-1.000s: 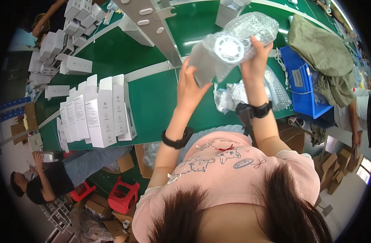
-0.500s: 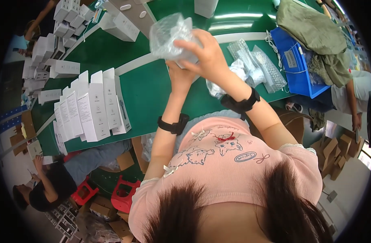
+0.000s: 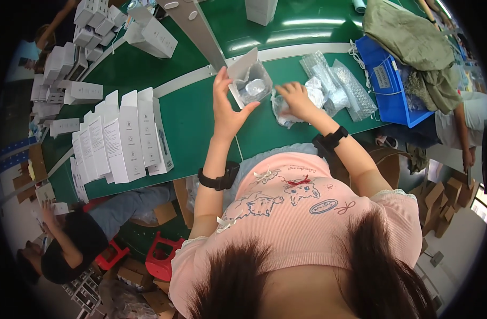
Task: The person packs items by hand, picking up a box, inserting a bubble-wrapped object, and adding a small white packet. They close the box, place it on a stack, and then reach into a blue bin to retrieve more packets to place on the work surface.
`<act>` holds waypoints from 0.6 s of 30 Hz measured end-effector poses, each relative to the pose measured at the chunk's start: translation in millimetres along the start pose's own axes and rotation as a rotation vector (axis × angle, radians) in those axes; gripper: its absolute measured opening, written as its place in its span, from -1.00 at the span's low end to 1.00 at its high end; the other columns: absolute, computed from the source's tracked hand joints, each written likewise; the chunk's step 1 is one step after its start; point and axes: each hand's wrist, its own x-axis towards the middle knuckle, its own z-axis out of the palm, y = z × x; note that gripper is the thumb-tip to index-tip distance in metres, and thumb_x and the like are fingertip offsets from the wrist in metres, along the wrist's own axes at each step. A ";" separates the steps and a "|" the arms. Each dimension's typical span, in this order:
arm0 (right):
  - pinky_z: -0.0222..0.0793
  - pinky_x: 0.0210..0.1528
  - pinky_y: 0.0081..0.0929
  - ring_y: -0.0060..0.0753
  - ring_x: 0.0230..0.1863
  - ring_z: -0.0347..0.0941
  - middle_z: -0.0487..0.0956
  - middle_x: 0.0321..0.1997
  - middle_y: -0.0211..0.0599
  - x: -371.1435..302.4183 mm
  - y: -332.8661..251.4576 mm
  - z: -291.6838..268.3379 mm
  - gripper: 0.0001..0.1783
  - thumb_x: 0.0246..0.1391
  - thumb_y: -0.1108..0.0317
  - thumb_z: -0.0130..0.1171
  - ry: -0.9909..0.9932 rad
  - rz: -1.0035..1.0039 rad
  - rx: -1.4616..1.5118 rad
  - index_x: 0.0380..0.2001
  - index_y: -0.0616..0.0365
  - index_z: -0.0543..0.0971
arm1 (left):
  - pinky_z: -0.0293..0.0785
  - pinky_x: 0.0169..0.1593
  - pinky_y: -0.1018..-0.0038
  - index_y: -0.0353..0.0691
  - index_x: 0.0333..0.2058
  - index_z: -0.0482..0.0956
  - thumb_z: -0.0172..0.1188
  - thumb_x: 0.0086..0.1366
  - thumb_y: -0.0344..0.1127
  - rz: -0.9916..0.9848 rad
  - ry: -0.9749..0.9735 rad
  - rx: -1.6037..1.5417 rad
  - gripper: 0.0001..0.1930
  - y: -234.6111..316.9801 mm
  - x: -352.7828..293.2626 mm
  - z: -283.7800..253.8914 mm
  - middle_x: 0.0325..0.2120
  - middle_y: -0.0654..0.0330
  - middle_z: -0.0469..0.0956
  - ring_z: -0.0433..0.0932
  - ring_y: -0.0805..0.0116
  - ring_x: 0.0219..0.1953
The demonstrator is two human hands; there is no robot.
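White card, its flap raised, forms the open box (image 3: 242,63) standing tilted on the glossy green table (image 3: 187,125), with a clear, wrinkled plastic wrapping (image 3: 255,89) around something pale inside. Upright beside it, the left hand (image 3: 226,109) makes a wide C, thumb and fingers spread at the box's left and near sides; whether they press it, I cannot tell. Palm down, the right hand (image 3: 299,101) has its fingers bent and parted above a crumpled, shiny white bundle (image 3: 315,86), near ribbed bubble-wrap pouches (image 3: 355,90).
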 end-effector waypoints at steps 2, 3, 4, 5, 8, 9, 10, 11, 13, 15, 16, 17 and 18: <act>0.12 0.09 -0.16 -0.13 0.01 0.21 0.35 -0.08 -0.24 -11.3 2.7 6.9 -0.71 -0.31 0.47 0.23 -0.293 -0.082 -0.471 -0.38 0.06 0.51 | 0.30 -0.03 0.27 -0.24 -0.26 0.26 0.36 -0.20 -0.43 -0.075 -0.206 0.221 -0.48 19.0 9.7 -4.9 0.02 -0.13 0.17 0.29 -0.04 0.02; 0.12 0.09 -0.16 -0.13 0.01 0.21 0.35 -0.08 -0.24 -12.7 7.1 9.2 -0.71 -0.31 0.47 0.23 -0.292 -0.084 -0.472 -0.38 0.06 0.51 | 0.30 -0.04 0.28 -0.25 -0.30 0.32 0.34 -0.19 -0.45 -0.112 -0.310 0.331 -0.55 23.0 12.6 -5.6 0.02 -0.12 0.17 0.29 -0.07 0.01; 0.15 0.06 -0.19 -0.13 -0.01 0.24 0.37 -0.11 -0.25 -10.1 6.6 9.5 -0.72 -0.30 0.49 0.21 -0.345 -0.114 -0.449 -0.38 0.09 0.50 | 0.30 -0.04 0.28 -0.25 -0.30 0.32 0.34 -0.19 -0.45 -0.112 -0.306 0.335 -0.55 24.5 13.7 -6.4 0.02 -0.12 0.17 0.29 -0.07 0.01; 0.19 0.02 -0.22 -0.14 -0.04 0.27 0.39 -0.14 -0.26 -7.6 6.4 9.0 -0.74 -0.29 0.51 0.18 -0.398 -0.143 -0.427 -0.39 0.12 0.49 | 0.32 -0.11 0.33 -0.27 -0.35 0.35 0.32 -0.17 -0.45 -0.087 -0.274 0.377 -0.63 25.9 14.6 -5.3 -0.09 -0.08 0.23 0.33 -0.02 -0.09; 0.26 -0.07 -0.27 -0.14 -0.10 0.32 0.43 -0.22 -0.27 -5.6 12.0 -3.4 -0.76 -0.30 0.54 0.16 -0.366 -0.178 -0.167 -0.41 0.17 0.48 | 0.35 -0.26 0.42 -0.31 -0.47 0.43 0.28 -0.14 -0.44 -0.033 -0.212 0.460 -0.77 28.7 20.6 -3.3 -0.31 0.00 0.36 0.41 0.08 -0.29; 0.30 -0.13 -0.28 -0.14 -0.15 0.34 0.45 -0.27 -0.27 -2.3 10.6 -13.1 -0.76 -0.32 0.54 0.16 -0.285 -0.188 0.072 -0.43 0.18 0.48 | 0.36 -0.28 0.41 -0.33 -0.48 0.43 0.27 -0.14 -0.45 -0.110 -0.219 0.465 -0.77 29.1 22.7 -5.9 -0.33 0.00 0.38 0.42 0.06 -0.32; 0.33 -0.20 -0.30 -0.14 -0.19 0.37 0.47 -0.33 -0.28 2.1 6.8 -23.7 -0.77 -0.33 0.55 0.16 -0.202 -0.195 0.310 -0.45 0.18 0.48 | 0.36 -0.30 0.39 -0.34 -0.49 0.42 0.27 -0.15 -0.47 -0.185 -0.226 0.467 -0.78 30.1 25.2 -8.2 -0.34 -0.01 0.40 0.44 0.04 -0.35; 0.33 -0.20 -0.30 -0.14 -0.19 0.37 0.47 -0.33 -0.28 12.6 -7.5 -39.9 -0.77 -0.33 0.55 0.16 -0.206 -0.201 0.313 -0.45 0.18 0.48 | 0.37 -0.32 0.37 -0.35 -0.50 0.42 0.26 -0.15 -0.48 -0.263 -0.231 0.470 -0.79 29.5 27.0 -10.5 -0.36 -0.01 0.43 0.45 0.03 -0.37; 0.35 -0.28 -0.32 -0.12 -0.26 0.39 0.47 -0.42 -0.26 36.7 -43.3 -74.9 -0.76 -0.36 0.55 0.16 0.033 -0.160 0.557 -0.47 0.20 0.47 | 0.36 -0.36 0.39 -0.37 -0.52 0.42 0.26 -0.16 -0.48 -0.272 -0.195 0.460 -0.80 27.4 33.0 -14.7 -0.42 0.00 0.43 0.45 0.06 -0.42; 0.36 -0.32 -0.33 -0.11 -0.29 0.39 0.47 -0.46 -0.24 51.9 -61.2 -77.6 -0.76 -0.38 0.55 0.16 0.164 -0.133 0.668 -0.47 0.21 0.46 | 0.33 -0.44 0.43 -0.40 -0.57 0.42 0.25 -0.16 -0.48 -0.272 -0.145 0.423 -0.82 27.5 40.4 -14.6 -0.54 0.04 0.45 0.45 0.12 -0.52; 0.36 -0.32 -0.35 -0.11 -0.31 0.39 0.47 -0.44 -0.23 62.8 -65.1 -72.0 -0.76 -0.38 0.55 0.16 0.139 -0.281 0.563 -0.47 0.22 0.46 | 0.33 -0.44 0.43 -0.40 -0.57 0.42 0.25 -0.16 -0.48 -0.267 -0.148 0.421 -0.82 27.5 41.9 -13.7 -0.54 0.04 0.45 0.45 0.12 -0.52; 0.36 -0.32 -0.36 -0.11 -0.32 0.40 0.46 -0.41 -0.22 73.4 -68.0 -65.4 -0.76 -0.38 0.55 0.16 0.108 -0.429 0.458 -0.47 0.23 0.46 | 0.31 -0.46 0.45 -0.39 -0.57 0.45 0.25 -0.15 -0.47 -0.289 -0.127 0.385 -0.83 25.7 41.5 -14.5 -0.58 0.07 0.44 0.40 0.21 -0.56; 0.36 -0.33 -0.37 -0.11 -0.33 0.40 0.46 -0.39 -0.22 78.2 -69.2 -62.3 -0.76 -0.38 0.56 0.16 0.077 -0.575 0.350 -0.47 0.23 0.45 | 0.28 -0.49 0.47 -0.38 -0.56 0.47 0.25 -0.14 -0.46 -0.311 -0.105 0.350 -0.84 23.8 40.6 -15.3 -0.61 0.10 0.44 0.36 0.30 -0.61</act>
